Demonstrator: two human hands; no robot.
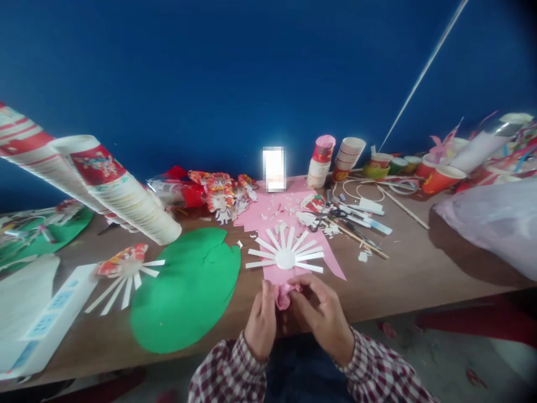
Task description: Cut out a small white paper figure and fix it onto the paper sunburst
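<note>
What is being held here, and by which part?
A small crumpled pink paper piece, by its edges: left hand at its left side, right hand at its right.

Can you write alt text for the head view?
A person's left hand and right hand hold crumpled pink paper near a white sunburst cutout on a cluttered table. A green sheet lies to the left, near a tall cup stack.
</note>
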